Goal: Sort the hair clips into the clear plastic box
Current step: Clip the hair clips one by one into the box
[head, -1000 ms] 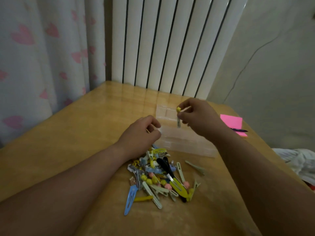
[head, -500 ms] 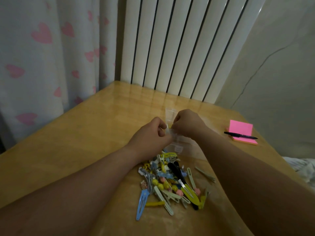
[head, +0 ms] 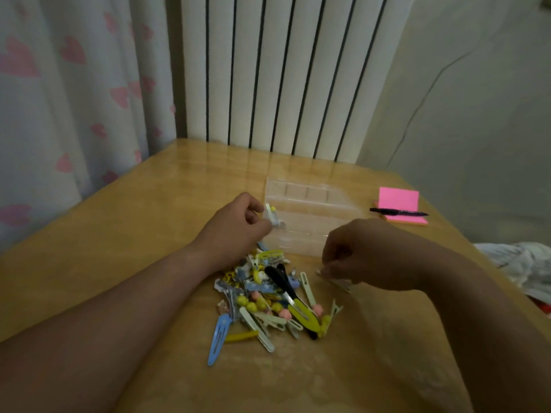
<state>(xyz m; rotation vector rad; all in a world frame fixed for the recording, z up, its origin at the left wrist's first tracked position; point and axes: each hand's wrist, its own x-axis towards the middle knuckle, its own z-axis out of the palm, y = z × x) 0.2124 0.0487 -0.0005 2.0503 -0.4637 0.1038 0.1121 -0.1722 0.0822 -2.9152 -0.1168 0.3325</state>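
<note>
Left hand [head: 235, 231]: your fingers pinch a small white clip [head: 272, 217] at the box's [head: 313, 204] left edge; drop it fully inside one compartment.
Right hand [head: 366, 254]: fingers curled on a pale clip [head: 340, 283] lying on the worktop [head: 119, 234]; lift it clear.
Pile [head: 268, 299]: just before the box; don't scatter it.

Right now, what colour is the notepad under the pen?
The notepad is bright pink; the head view shows it best.

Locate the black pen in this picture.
Head view: the black pen lies across the pink sticky notes, right of the clear plastic box.
</note>
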